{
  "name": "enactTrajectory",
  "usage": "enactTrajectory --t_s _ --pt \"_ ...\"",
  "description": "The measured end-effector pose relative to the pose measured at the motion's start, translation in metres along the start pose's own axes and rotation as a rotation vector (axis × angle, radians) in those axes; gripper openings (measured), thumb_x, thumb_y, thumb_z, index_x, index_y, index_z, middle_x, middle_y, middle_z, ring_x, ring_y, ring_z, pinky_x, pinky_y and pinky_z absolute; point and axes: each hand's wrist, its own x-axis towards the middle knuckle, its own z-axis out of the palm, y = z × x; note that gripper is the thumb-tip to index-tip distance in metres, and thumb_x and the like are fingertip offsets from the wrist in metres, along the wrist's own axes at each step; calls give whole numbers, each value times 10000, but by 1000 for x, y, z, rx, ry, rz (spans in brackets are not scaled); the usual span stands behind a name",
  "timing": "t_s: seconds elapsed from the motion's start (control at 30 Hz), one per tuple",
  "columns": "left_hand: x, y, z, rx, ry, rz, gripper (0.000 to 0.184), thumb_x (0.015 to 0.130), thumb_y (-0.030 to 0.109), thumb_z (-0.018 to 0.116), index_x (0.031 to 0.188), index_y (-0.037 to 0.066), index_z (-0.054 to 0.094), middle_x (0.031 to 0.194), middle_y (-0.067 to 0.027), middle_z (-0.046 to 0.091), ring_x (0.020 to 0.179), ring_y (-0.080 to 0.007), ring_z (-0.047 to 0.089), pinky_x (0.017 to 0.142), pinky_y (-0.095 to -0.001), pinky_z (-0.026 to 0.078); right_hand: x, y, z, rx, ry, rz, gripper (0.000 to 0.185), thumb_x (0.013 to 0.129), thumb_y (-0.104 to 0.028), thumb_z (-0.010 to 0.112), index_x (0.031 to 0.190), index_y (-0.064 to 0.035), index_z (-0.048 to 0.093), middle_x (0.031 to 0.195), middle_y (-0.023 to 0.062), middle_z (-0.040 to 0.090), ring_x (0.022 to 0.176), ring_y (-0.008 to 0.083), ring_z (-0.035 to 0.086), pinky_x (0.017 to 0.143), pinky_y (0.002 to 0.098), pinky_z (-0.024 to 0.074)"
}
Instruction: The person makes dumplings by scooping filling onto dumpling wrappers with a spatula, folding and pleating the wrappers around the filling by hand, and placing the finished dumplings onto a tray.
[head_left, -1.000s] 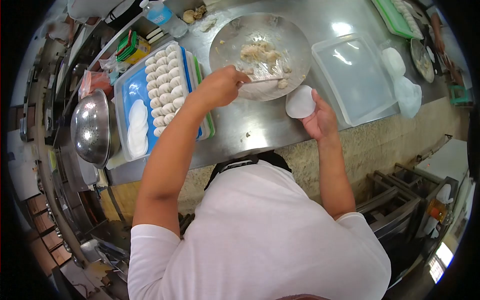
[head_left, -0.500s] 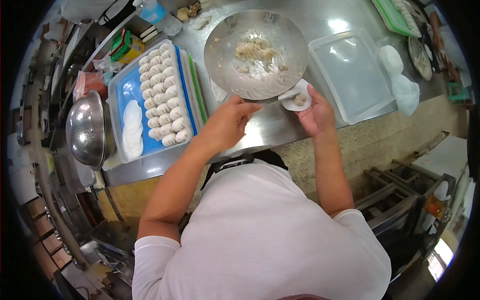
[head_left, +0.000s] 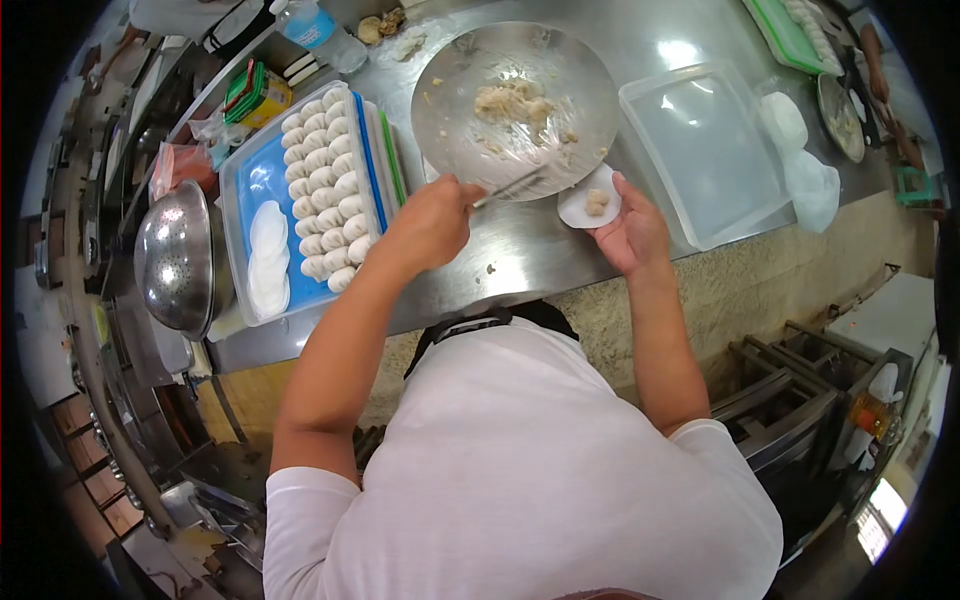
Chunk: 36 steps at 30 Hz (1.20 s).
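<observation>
My left hand (head_left: 438, 222) is closed round the handle of a thin metal spatula (head_left: 512, 186), its blade over the near rim of a wide metal bowl (head_left: 455, 75). Pale filling (head_left: 512, 103) lies in the middle of this bowl. Palm up beside the bowl, my right hand (head_left: 630, 228) holds a round white wrapper (head_left: 574, 213) with a small lump of filling (head_left: 597, 203) on it. Rows of pleated dumplings (head_left: 320, 175) and several overlapping flat wrappers (head_left: 267, 270) rest on a blue-lined tray (head_left: 240, 180) at the left.
An upturned metal colander (head_left: 172, 258) is left of the tray. Behind stand a yellow-green container (head_left: 262, 95) and a water bottle (head_left: 325, 38). A translucent plastic tray (head_left: 705, 150) and white bags (head_left: 812, 190) lie right. Another person's arm (head_left: 882, 75) shows at far right.
The wrapper was bare at first and now carries filling. My left hand moved from the bowl down to the wrapper, then back up so that the spatula is over the bowl's rim.
</observation>
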Motion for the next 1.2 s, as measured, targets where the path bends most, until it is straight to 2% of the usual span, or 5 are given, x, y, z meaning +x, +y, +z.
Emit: enactTrajectory --t_s 0.2,0.5,1.0,1.1,1.2 --pt "-16 16 -8 -476 -42 50 357 904 -53 536 1206 50 696 1025 -204 638 1008 -384 634 871 -426 497 2 0 4 3 9 -6 466 1049 -207 493 1406 83 418 1401 224 534 1304 363 534 1117 543 418" --pt "17 -8 -12 219 55 -192 364 869 -35 534 1179 45 706 1031 -223 633 986 -400 646 892 -472 508 7 1 -2 -7 -1 0 476 1051 -203 491 1412 95 407 1414 230 523 1313 368 527 1122 533 416" --pt "7 22 13 -247 -5 33 300 956 32 562 1234 19 674 924 -184 663 859 -325 636 829 -368 508 5 -1 3 -6 5 -19 467 1058 -214 463 1407 92 411 1411 233 522 1313 372 527 1120 550 413" --pt "-11 26 17 -723 -197 -177 325 948 -2 560 1243 63 682 935 -155 619 804 -293 597 789 -353 497 6 -2 0 10 0 -12 466 1066 -211 439 1415 94 388 1422 242 508 1328 378 512 1126 553 409" --pt "-25 35 25 -385 63 179 379 904 -83 571 1236 58 688 896 -133 534 809 -283 595 766 -359 485 6 -4 -3 13 9 -3 473 1074 -211 418 1427 99 362 1432 253 494 1338 386 502 1129 550 411"
